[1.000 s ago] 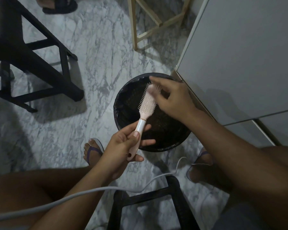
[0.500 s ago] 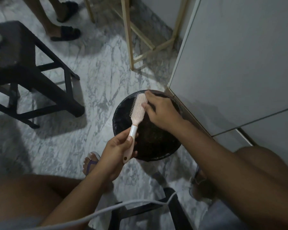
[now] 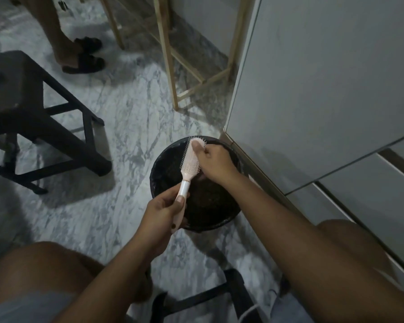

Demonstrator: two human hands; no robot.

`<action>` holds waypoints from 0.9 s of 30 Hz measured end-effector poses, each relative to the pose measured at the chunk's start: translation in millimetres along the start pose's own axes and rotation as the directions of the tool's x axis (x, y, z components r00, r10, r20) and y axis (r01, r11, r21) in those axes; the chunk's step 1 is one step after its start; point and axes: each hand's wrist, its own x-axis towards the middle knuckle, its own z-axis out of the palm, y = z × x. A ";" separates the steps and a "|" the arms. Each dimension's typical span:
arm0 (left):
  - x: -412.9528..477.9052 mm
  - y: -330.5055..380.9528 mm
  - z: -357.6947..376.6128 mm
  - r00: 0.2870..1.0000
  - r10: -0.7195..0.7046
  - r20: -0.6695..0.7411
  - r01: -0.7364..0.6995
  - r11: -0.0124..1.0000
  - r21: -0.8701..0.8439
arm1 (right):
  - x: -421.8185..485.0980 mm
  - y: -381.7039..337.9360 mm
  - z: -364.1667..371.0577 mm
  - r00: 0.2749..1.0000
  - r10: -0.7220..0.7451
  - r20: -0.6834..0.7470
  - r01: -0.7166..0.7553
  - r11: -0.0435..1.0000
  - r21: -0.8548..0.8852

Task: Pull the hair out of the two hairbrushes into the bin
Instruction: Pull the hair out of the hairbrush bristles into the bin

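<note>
We've got the pink hairbrush (image 3: pixel 189 162) held right over the black bin (image 3: pixel 156 169), which sits on the marble floor (image 3: pixel 126 117) beside a white cabinet (image 3: pixel 324 89). Our left hand (image 3: pixel 160 214) is wrapped round the handle. Our right hand (image 3: pixel 216 163) pinches the brush head, thumb on top, fingers curled into the bristles. Can't tell if it's got any hair.

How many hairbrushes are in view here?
1. The pink hairbrush is over the black bin, its handle gripped by the left hand, the right hand pinching its head. A second may be out of view.
</note>
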 end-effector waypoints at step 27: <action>-2.4 -8.6 -8.2 0.999 -0.039 -0.013 0.037 0.995 -0.092 | 29.0 26.7 12.7 0.960 0.138 0.244 -0.273 0.650 0.709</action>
